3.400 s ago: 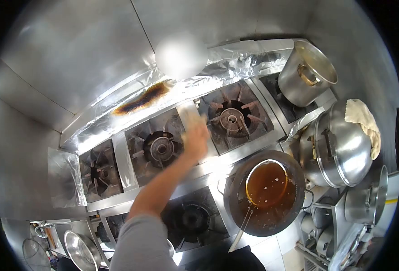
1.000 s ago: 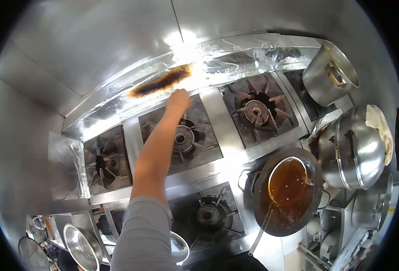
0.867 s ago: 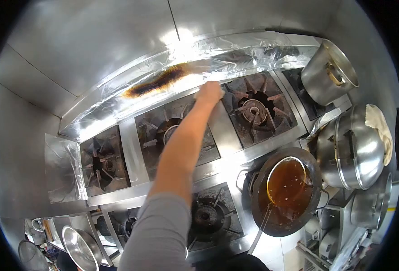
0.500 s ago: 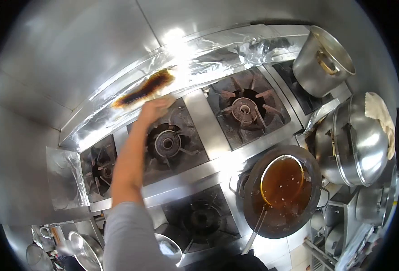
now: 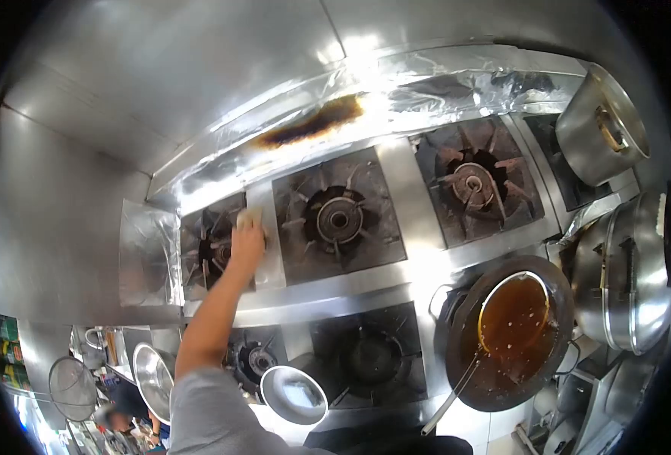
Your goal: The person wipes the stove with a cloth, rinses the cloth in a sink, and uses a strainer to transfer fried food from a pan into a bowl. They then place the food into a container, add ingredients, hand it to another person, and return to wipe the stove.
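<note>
My left hand, reaching in from the lower edge in a grey sleeve, is closed on a pale cloth. It presses the cloth on the steel strip between the far-left burner and the middle burner. Behind them runs a foil-lined ledge with a dark brown burnt stain. Fingers partly hide the cloth. My right hand is out of the frame.
On the right sits a dark wok of brown liquid, with a long-handled strainer in it. A tall pot stands at the back right. A small pot rests at the front. A person is at lower left.
My left hand has moved with the cloth from the foil ledge's front edge behind the middle burner to the steel strip on its left. The view has swung left.
</note>
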